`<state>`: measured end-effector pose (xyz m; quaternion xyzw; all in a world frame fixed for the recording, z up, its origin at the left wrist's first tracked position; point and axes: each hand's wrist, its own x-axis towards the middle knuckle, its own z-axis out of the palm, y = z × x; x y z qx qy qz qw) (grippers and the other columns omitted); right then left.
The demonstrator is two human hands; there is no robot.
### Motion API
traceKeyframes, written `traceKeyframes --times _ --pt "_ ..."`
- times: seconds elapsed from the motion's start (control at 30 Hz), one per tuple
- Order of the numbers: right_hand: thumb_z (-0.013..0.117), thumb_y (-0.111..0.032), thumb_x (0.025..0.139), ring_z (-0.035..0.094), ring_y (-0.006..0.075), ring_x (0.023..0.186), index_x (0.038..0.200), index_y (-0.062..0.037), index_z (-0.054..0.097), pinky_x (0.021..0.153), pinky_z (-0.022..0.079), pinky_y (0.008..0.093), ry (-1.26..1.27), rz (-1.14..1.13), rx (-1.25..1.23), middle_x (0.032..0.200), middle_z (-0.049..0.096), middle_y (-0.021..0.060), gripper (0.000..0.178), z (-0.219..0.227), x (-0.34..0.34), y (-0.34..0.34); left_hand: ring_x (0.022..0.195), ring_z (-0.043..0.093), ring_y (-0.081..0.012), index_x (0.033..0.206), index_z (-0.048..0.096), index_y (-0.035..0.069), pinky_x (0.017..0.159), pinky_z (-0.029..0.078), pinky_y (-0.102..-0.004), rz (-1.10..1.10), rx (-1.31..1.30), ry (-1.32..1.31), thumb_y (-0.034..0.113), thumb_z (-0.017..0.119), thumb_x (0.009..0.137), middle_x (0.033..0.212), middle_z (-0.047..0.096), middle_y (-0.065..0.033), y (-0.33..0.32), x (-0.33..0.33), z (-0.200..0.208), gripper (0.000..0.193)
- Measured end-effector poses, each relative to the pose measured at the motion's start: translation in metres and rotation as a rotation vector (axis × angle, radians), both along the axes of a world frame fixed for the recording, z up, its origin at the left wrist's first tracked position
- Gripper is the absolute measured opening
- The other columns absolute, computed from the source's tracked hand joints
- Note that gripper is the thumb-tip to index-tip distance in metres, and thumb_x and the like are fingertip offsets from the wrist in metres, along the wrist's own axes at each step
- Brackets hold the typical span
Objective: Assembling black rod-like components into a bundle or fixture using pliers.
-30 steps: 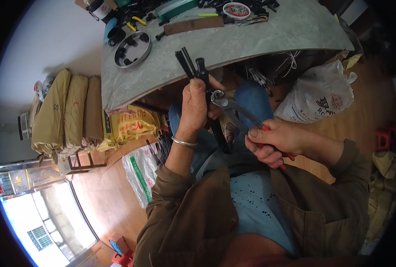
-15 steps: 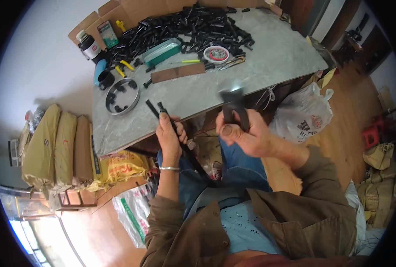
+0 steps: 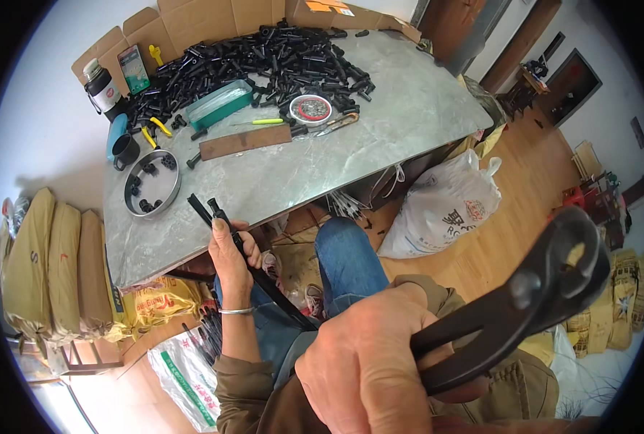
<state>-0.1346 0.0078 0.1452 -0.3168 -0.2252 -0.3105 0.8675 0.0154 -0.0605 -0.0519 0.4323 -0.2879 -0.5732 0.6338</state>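
My left hand [image 3: 233, 257] is closed around a long black rod [image 3: 282, 300] and a black fitting with a flared end [image 3: 218, 213]. Their upper ends stick up side by side past my thumb, near the table's front edge. The rod slants down toward my lap. Close to the camera, my right hand [image 3: 373, 354] grips black metal pincers [image 3: 517, 296] by the handles. Their rounded jaws point up and right, well apart from the rod, with a small gap showing between them. My right fingertips are partly hidden behind the handles.
A heap of black tubular parts [image 3: 264, 65] covers the back of the grey table [image 3: 387, 137]. Nearer stand a green box [image 3: 219, 108], a round metal tin [image 3: 135, 204], a wooden strip [image 3: 246, 142] and a white bowl [image 3: 311, 110]. A white sack [image 3: 445, 210] stands right of my knee.
My right hand has swung the pincers from near the table's edge back toward the camera and to the right. My left hand keeps its hold on the rod. The view has shifted rightward.
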Motion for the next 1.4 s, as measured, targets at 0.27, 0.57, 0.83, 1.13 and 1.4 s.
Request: traceKeyframes --times 0.27,0.57,0.83,1.13,1.4 --pt "0.065 -0.035 0.087 0.059 0.0206 0.053 0.099 0.0171 0.060 0.045 0.045 0.0288 -0.080 0.162 -0.106 0.084 0.061 0.0249 0.053 -0.021 -0.005 -0.009 0.035 0.033 -0.0102 0.089 0.048 0.002 0.033 0.029 -0.0247 -0.008 0.011 0.001 0.060 0.043 0.092 0.050 0.034 -0.0003 -0.001 0.001 -0.001 0.059" --pt "0.066 -0.030 0.087 0.061 0.0237 0.050 0.100 0.0159 0.062 0.040 0.045 0.0263 -0.087 0.256 0.065 0.093 0.066 0.0290 0.048 -0.015 -0.004 -0.002 0.036 0.035 -0.0104 0.090 0.050 0.000 0.034 0.030 -0.0245 -0.006 0.009 0.012 0.057 0.043 0.093 0.051 0.037 -0.0014 -0.003 0.002 -0.001 0.058" --pt "0.052 -0.025 0.095 0.050 0.0169 0.050 0.067 -0.0082 0.046 0.051 0.043 0.0291 0.431 -0.694 -0.132 0.059 0.049 0.0055 0.034 -0.065 -0.031 -0.069 0.037 0.036 -0.0100 0.091 0.049 -0.002 0.034 0.030 -0.0245 0.013 0.014 -0.017 0.056 0.044 0.093 0.052 0.039 -0.0019 -0.004 0.003 -0.005 0.058" --pt "0.061 -0.030 0.085 0.063 0.0330 0.081 0.092 -0.0014 0.066 0.073 0.048 0.0420 1.973 -1.495 -1.106 0.081 0.066 0.0171 0.030 -0.127 -0.107 -0.288 0.037 0.036 -0.0099 0.090 0.049 -0.001 0.034 0.031 -0.0245 -0.050 -0.003 0.031 0.056 0.043 0.094 0.052 0.039 -0.0019 -0.004 0.007 -0.006 0.057" --pt "0.060 -0.030 0.085 0.062 0.0390 0.088 0.095 -0.0023 0.066 0.076 0.048 0.0465 2.112 -1.276 -1.352 0.090 0.065 0.0219 0.030 -0.138 -0.085 -0.323 0.037 0.037 -0.0100 0.090 0.050 -0.001 0.035 0.031 -0.0244 -0.076 -0.018 0.060 0.054 0.044 0.094 0.051 0.040 -0.0021 -0.005 0.009 -0.008 0.056"
